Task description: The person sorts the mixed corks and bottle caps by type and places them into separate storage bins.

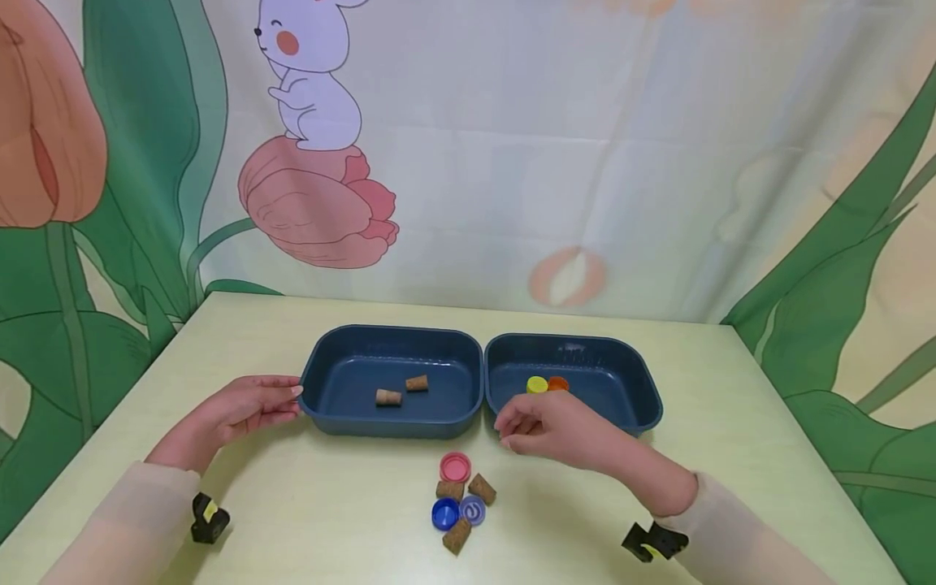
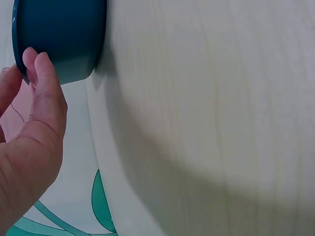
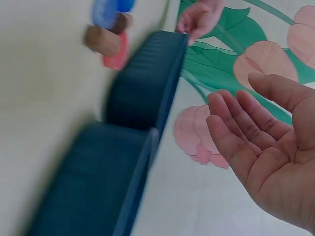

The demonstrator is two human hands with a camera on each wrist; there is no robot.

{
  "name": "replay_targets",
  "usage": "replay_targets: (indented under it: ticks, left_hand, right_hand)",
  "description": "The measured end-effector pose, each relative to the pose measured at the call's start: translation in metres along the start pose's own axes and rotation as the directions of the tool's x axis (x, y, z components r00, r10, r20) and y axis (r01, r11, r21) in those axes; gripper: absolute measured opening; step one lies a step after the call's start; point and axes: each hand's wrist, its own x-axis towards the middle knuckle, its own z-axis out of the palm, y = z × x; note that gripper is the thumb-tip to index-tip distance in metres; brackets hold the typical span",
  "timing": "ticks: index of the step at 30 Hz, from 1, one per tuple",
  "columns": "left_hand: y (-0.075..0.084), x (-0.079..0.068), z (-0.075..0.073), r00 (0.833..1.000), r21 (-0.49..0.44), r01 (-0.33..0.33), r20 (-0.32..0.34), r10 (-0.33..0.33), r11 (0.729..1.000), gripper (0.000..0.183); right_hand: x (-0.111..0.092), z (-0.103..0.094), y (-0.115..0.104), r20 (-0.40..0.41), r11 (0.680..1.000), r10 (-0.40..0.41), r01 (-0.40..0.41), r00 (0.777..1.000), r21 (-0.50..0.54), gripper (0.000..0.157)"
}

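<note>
The left navy tray, its rim pinched by the left hand, contains two corks; the right tray, yellow and orange caps. The right hand, thumb apart from loosely bent fingers, hovers there. Nearer lie three loose corks and three caps.

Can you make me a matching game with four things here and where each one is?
Things:
1. pink cap
2. left hand
3. yellow cap
4. rabbit

Places:
A. touching the left tray
B. on a pink flower
C. on the table, outside both trays
D. inside the right tray

Right pairs: 1-C, 2-A, 3-D, 4-B
</note>
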Motion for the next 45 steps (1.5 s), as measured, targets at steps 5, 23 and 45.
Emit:
replay_targets:
  ticks: [5,23,45]
  left_hand:
    - [0.001,0.000,-0.001,1.000,0.003,0.006,-0.001,-0.006,1.000,0.048]
    - [0.001,0.000,0.002,1.000,0.019,0.019,-0.024,-0.019,1.000,0.047]
    - [0.002,0.000,0.000,1.000,0.010,0.015,-0.015,-0.014,1.000,0.040]
  right_hand:
    - [-0.004,0.019,0.019,0.006,0.999,0.033,-0.033,0.999,0.038,0.014]
    - [0.005,0.065,0.047,0.069,0.996,0.073,-0.076,0.995,0.045,0.036]
    - [0.017,0.075,0.044,0.028,0.994,0.056,-0.053,0.998,-0.101,0.019]
